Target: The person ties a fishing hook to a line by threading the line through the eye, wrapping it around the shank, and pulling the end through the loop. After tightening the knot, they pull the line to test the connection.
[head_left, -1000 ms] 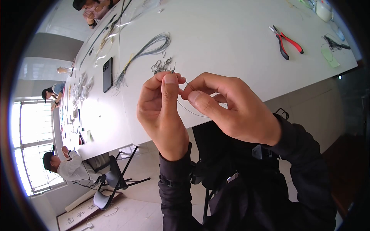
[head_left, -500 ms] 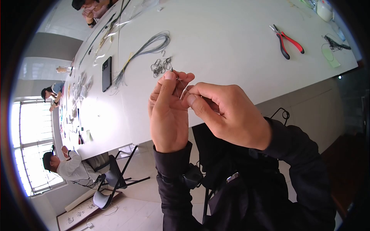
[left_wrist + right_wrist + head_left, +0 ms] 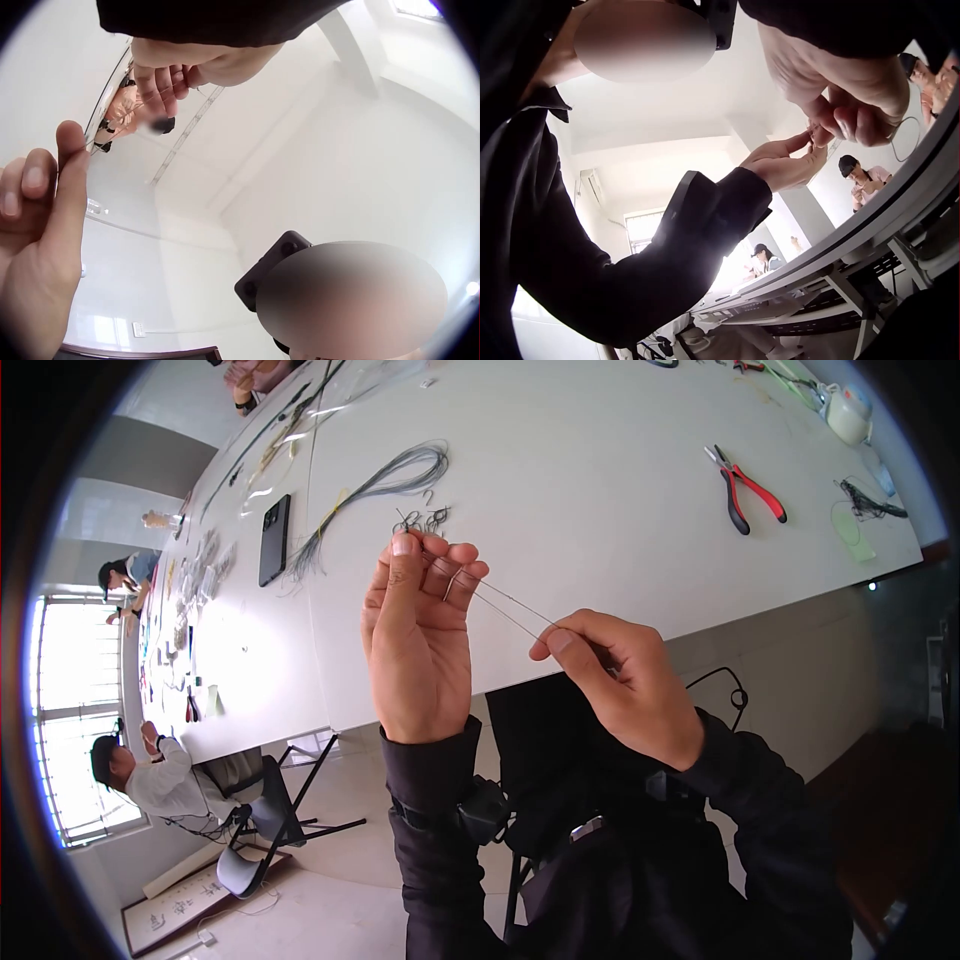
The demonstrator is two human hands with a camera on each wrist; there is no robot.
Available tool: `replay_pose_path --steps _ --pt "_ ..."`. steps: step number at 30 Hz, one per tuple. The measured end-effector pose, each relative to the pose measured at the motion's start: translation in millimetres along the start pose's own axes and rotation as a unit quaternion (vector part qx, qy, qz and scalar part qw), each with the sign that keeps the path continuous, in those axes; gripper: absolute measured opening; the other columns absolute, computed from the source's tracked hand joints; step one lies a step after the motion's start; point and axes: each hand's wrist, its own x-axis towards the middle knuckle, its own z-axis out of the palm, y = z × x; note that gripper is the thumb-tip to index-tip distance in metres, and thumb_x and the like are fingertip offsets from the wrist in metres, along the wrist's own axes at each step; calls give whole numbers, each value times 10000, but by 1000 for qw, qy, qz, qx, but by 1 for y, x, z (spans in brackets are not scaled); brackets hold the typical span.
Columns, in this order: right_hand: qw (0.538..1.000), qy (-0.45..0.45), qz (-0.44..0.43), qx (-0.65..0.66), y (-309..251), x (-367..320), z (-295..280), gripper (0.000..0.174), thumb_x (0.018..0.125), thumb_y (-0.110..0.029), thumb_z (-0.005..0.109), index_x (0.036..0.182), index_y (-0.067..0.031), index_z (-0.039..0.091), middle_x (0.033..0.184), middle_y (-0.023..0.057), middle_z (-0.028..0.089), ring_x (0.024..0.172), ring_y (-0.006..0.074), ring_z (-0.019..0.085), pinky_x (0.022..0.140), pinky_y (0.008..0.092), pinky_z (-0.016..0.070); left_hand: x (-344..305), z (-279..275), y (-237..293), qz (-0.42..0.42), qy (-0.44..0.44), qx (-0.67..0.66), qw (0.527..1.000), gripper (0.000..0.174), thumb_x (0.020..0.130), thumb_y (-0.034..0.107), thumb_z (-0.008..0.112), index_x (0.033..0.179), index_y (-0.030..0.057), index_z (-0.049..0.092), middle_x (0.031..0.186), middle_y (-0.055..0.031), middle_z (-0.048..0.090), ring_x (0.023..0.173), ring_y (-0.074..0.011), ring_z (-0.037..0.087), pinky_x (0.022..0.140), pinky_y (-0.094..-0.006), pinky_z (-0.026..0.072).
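Note:
In the head view the left hand [image 3: 420, 630] is palm up over the table edge, its thumb and index finger pinching a small dark piece [image 3: 404, 531], too small to name. Thin line [image 3: 510, 598] runs in two strands from the left fingers to the right hand [image 3: 635, 685], which pinches it between thumb and index finger, lower and to the right. The left wrist view shows the right hand [image 3: 45, 217] pinching the line, with the left hand [image 3: 202, 64] above. Just beyond the left fingertips lies a pile of small dark hooks [image 3: 436, 518].
On the white table [image 3: 590, 490] are a bundle of grey line [image 3: 400, 472], a black phone [image 3: 273, 540], red-handled pliers [image 3: 745, 490], and a dark tangle on green card [image 3: 852, 532]. Other people sit at the far left, one [image 3: 160, 775] near a folding chair [image 3: 270, 810].
The right hand has drawn away from the left, down and to the right, and the line between them is stretched longer. The left hand has shifted slightly left, its palm more exposed.

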Motion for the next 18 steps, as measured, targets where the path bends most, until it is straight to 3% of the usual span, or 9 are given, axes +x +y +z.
replay_pose_path --steps 3,9,13,18 --pt "999 19 -46 -19 4 -3 -1 168 979 -109 577 947 -1 702 772 45 635 565 75 429 508 267 348 3 -3 -1 9 14 -20 1000 144 1040 157 523 1077 28 576 1007 -67 628 1001 -187 615 944 -329 518" --pt "965 140 -207 -75 17 2 4 132 960 -110 632 978 -3 708 861 58 668 749 98 563 676 253 461 3 -1 -3 24 67 -37 997 163 1028 163 559 978 19 617 930 -77 646 924 -214 655 891 -364 551" --pt "969 132 -206 36 20 0 -8 119 962 -119 646 976 -9 690 903 55 672 842 121 593 807 278 474 3 -6 -3 24 53 -43 997 157 1032 157 548 1008 15 612 954 -77 644 951 -208 645 911 -354 542" --pt "980 86 -140 109 7 -4 -17 139 980 -137 637 958 0 653 919 42 656 866 111 587 862 288 458 2 -7 -4 21 18 -42 999 160 1041 150 524 1073 9 593 1012 -74 630 996 -180 612 947 -331 520"
